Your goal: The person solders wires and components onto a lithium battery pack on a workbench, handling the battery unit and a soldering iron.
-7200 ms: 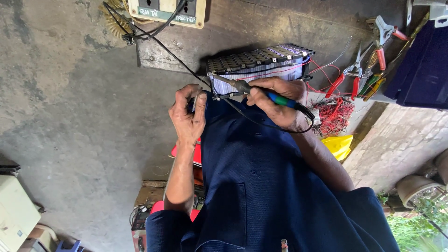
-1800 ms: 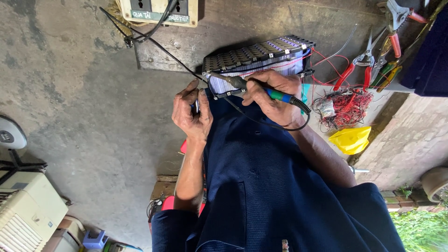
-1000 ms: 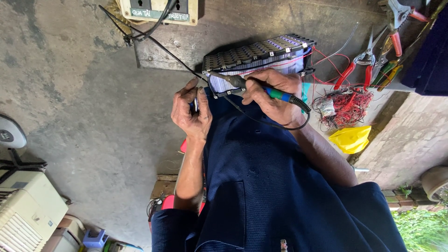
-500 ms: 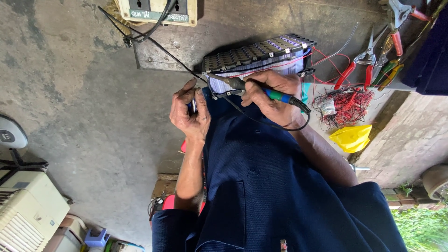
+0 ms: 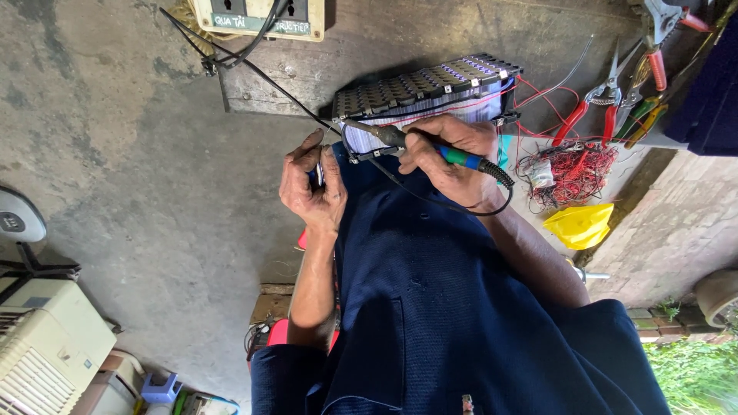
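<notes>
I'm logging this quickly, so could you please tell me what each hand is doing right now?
Left hand: closed on a small object, too hidden to identify.
Right hand: closed on the soldering iron.

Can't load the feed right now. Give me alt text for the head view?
The right hand holds a green-and-blue-handled soldering iron against a grey rectangular battery pack. The left hand pinches a small metallic object beside it. Red-handled pliers and tangled red wire lie on the concrete floor.

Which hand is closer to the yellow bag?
The right hand, gripping the soldering iron, is closer to the yellow bag. The left hand is on the far side from it.
</notes>
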